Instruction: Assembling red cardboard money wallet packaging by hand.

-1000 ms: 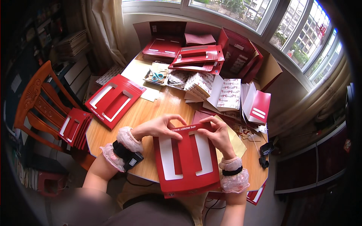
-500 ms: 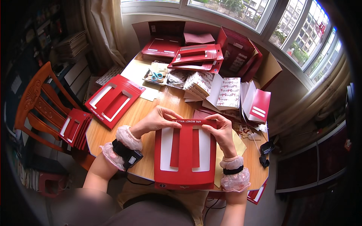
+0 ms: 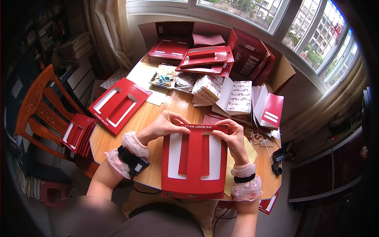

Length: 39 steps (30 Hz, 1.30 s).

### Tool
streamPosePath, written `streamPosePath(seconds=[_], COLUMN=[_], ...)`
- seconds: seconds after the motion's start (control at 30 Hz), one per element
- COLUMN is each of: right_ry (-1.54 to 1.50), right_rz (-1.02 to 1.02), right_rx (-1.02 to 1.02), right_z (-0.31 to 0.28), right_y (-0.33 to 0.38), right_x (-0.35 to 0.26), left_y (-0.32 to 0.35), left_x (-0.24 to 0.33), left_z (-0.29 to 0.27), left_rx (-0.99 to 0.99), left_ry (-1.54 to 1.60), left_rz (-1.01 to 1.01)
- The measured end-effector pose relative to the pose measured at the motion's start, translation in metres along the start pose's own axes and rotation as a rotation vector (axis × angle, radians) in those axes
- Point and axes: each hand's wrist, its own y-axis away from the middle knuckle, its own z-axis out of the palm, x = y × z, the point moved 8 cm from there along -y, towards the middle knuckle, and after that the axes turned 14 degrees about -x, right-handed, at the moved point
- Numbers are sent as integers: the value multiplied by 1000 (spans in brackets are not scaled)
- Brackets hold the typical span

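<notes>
A red cardboard sleeve [image 3: 195, 154] with two long cut-out windows showing white lies before me at the table's near edge. My left hand [image 3: 167, 126] pinches its far edge toward the left corner, thumb on top. At the far right corner my right hand [image 3: 231, 136] grips the same edge between thumb and fingers. Both thumbs press near the upper ends of the windows. The fingers beneath the edge are partly hidden. Under the sleeve and my right wrist lies a yellow paper sheet [image 3: 249, 152], mostly covered.
Another red sleeve [image 3: 120, 104] lies at the left, with more stacked on a wooden chair [image 3: 43, 112]. Toward the back are red sleeve piles [image 3: 205, 59], blue scissors [image 3: 162, 80] in a tray, and patterned folded wallets [image 3: 239, 96]. A small black device [image 3: 279, 154] sits at the right edge.
Almost nothing differs. The far edge of the red sleeve has tipped very slightly, and my right hand has shifted a touch to the right with it.
</notes>
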Motion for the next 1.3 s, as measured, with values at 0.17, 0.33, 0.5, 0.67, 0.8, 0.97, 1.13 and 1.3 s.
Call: streamPosePath(seconds=[0.17,0.33,0.5,0.67,0.8,0.97,1.13,1.3], right_ry=[-73,-95,-88,-89,-154,-97,-120,-102], right_rz=[9,-7,6,16,34,9,-33,-18], right_rx=[113,131,135,131,127,153,212,212], right_z=[-19,-22,-26,-25,-22,-26,-28,-30], right_y=[4,4,6,4,3,3,5,6], right_x=[-1,1,2,3,5,5,4,8], left_y=[2,4,4,5,2,3,8,8], left_x=[0,3,5,3,-2,5,6,7], left_z=[-17,-17,-16,-19,-22,-22,-25,-25], left_rx=[133,163,165,175,185,271,320,322], left_ry=[232,195,169,168,182,139,84,65], left_rz=[95,109,105,121,136,156,124,124])
